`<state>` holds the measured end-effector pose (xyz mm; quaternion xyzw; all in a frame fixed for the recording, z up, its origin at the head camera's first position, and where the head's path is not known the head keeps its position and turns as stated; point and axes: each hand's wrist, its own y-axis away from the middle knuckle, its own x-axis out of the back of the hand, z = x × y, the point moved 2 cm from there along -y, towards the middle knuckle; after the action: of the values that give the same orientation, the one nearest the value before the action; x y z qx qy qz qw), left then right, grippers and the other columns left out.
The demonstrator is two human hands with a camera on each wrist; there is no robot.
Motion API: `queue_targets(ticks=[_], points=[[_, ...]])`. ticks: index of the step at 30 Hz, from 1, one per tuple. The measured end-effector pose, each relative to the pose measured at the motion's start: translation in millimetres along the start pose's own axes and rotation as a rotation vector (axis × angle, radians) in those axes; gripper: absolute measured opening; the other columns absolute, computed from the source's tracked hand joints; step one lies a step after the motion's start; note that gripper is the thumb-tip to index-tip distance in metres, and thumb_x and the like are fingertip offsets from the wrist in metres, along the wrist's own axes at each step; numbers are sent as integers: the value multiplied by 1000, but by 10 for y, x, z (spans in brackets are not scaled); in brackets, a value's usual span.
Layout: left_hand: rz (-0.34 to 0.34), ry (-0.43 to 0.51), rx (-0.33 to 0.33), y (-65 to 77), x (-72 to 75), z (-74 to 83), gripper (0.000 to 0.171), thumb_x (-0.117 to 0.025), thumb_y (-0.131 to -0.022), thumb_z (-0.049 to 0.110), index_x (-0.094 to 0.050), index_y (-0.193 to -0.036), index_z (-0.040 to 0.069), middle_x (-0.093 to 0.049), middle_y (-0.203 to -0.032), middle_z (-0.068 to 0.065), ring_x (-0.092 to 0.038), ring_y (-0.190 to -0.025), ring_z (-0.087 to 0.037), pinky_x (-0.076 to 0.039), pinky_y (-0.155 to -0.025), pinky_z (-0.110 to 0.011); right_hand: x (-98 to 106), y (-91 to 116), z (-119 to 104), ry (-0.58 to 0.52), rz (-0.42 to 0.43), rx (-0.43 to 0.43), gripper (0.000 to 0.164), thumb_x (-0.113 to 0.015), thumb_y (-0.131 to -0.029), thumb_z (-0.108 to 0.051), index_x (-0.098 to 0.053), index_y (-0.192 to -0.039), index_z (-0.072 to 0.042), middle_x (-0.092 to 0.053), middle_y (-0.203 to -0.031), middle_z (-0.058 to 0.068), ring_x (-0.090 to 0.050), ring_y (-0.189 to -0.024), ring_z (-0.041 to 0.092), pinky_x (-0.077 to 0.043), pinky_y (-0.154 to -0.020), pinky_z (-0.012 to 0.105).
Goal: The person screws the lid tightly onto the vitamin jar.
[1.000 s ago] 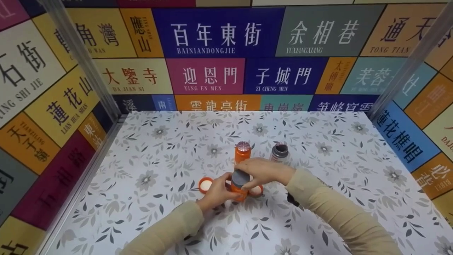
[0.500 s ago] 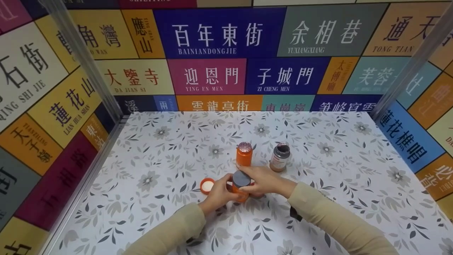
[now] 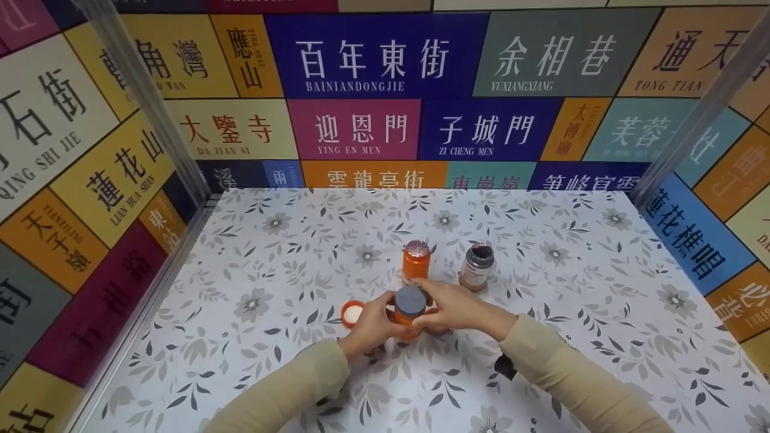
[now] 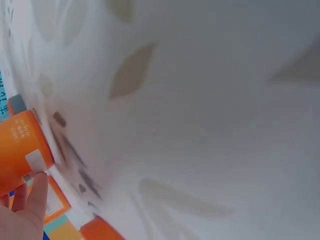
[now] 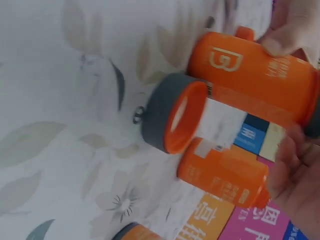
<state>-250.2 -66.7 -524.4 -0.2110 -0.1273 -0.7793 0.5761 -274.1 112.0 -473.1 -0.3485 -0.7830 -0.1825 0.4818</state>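
Near the table's middle, my left hand [image 3: 372, 328] grips an orange bottle [image 5: 250, 70] with a grey cap [image 3: 411, 300] on top. The right hand [image 3: 466, 310] holds the cap from the right, its index finger behind and its thumb in front. An upturned lid [image 3: 354, 313] with an orange inside and white liner lies left of the bottle. A second lid [image 5: 172, 112], grey outside and orange inside, shows in the right wrist view beside the bottle; the right hand mostly hides it in the head view. Behind the hands stands an uncapped orange bottle [image 3: 416, 264] with a shiny top.
A brownish jar [image 3: 476, 270] with a dark neck and an open mouth stands right of the uncapped bottle. Floral cloth [image 3: 252, 355] covers the table. Coloured sign panels [image 3: 361, 129] wall the back and sides.
My right hand has lowered and shifted slightly right around the cap, uncovering the jar's body and hiding the second lid. The left hand keeps its hold on the bottle.
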Motion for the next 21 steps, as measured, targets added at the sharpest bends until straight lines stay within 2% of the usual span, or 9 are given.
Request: queue_targets(ticks=[4, 7, 10, 16, 21], points=[[46, 17, 67, -105, 151, 44, 54, -78, -69, 13, -53, -117, 5, -59, -107, -8, -59, -87, -19, -49, -74, -29, 63, 89, 117, -69, 25, -64, 78, -69, -75, -47, -42, -134, -4, -57, -108, 12, -54, -89, 23, -45, -74, 38], [110, 60, 136, -217, 301, 70, 56, -76, -69, 8, -52, -120, 6, -58, -109, -8, -58, -93, -21, -49, -77, -32, 38, 141, 213, -69, 43, -78, 72, -70, -77, -40, -45, -132, -1, -54, -115, 16, -52, -102, 30, -43, -85, 45], [184, 84, 168, -330, 450, 59, 55, -73, -70, 4, -51, -121, 5, -58, -112, -9, -57, -98, -23, -48, -82, -33, -41, 178, 299, -25, 26, -67, 68, -70, -78, -35, -46, -129, 3, -51, -122, 20, -48, -113, 36, -38, -94, 50], [322, 102, 234, -497, 679, -118, 54, -75, -70, 6, -50, -118, 4, -57, -114, -14, -59, -100, -27, -48, -85, -35, -207, 222, 386, -29, -38, -108, 69, -71, -76, -31, -45, -128, 5, -51, -120, 19, -49, -109, 31, -39, -93, 47], [362, 73, 293, -515, 775, -283, 59, -76, -70, 8, -49, -122, 4, -55, -117, -16, -57, -102, -28, -46, -89, -37, -291, 238, 403, -72, -64, -166, 72, -73, -74, -32, -44, -129, 5, -51, -117, 18, -50, -107, 29, -40, -93, 46]])
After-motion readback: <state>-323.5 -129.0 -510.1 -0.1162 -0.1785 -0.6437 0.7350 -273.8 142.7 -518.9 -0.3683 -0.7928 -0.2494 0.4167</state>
